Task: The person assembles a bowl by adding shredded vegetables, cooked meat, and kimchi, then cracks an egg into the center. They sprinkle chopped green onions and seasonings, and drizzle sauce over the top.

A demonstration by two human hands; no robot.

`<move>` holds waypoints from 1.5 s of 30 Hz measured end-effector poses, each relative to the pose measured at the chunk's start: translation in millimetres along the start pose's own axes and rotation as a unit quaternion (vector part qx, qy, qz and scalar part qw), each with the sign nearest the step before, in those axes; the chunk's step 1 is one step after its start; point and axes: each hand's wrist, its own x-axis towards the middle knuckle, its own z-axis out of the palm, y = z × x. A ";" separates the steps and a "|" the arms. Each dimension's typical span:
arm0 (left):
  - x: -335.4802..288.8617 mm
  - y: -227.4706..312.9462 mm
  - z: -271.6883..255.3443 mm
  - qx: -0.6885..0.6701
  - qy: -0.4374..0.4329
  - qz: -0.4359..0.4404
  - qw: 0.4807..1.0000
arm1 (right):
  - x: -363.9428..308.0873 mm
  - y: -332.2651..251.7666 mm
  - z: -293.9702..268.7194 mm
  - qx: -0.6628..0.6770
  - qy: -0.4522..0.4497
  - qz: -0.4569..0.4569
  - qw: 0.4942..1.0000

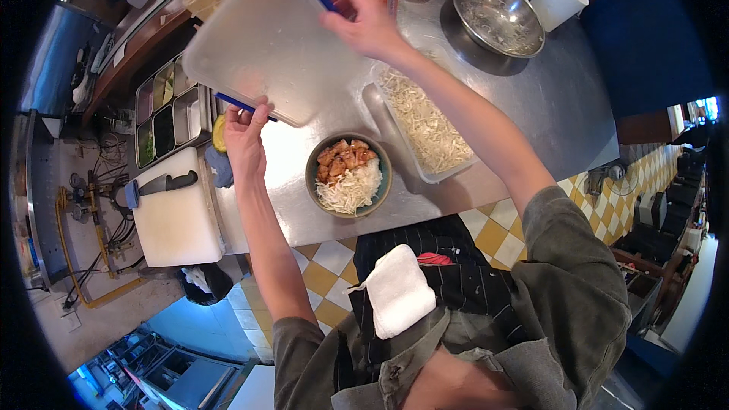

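Fingers of both hands grip lid [262, 38] above shredded-cabbage tub [425, 125], rice bowl [348, 175].

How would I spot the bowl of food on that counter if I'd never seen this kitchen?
Start at the long stainless steel counter and follow its near edge. Between the person's forearms, left of the clear rectangular tub of pale shredded vegetable, sits the round teal bowl. It alone holds three foods together: browned meat chunks, white rice and pale shreds; the steel mixing bowl is larger and shiny.
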 end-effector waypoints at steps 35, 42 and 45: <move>-194.5 -123.6 234.6 0.576 -0.102 0.200 0.786 | -309.4 20.3 -257.2 -0.328 0.157 0.265 0.893; -190.0 -140.5 222.6 0.389 -0.199 0.058 0.898 | -336.5 32.1 -226.6 -0.206 0.215 0.283 0.912; -193.1 -181.7 206.2 0.291 -0.224 0.049 0.929 | -351.8 52.6 -225.1 -0.168 0.232 0.291 0.913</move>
